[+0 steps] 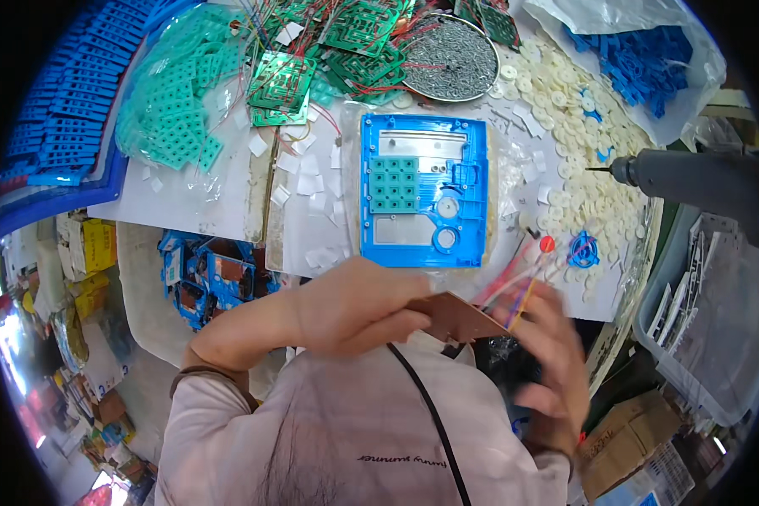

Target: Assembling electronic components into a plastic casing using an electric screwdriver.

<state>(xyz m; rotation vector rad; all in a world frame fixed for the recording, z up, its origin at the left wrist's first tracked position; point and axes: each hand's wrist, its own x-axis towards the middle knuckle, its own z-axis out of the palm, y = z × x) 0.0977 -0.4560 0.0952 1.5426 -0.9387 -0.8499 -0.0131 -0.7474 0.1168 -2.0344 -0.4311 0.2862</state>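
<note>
My left hand (367,305) grips a brown circuit board (461,318) by its left edge, in front of my chest. Red, white, yellow and purple wires (521,285) rise from the board's right side. By those wires is my right hand (553,337), smeared by motion; whether its fingers hold any of them is unclear. Just beyond both hands, a blue plastic housing (472,232) lies with its inside up on the table. A teal rubber keypad (394,185) sits in the housing's left half, beside two round openings.
Green circuit boards (278,84), a dish of screws (451,59) and bagged teal keypads (177,118) lie at the back. Scattered white discs (578,177) cover the right side. A power screwdriver (691,175) juts in there. Blue housings (219,274) fill a bin at left.
</note>
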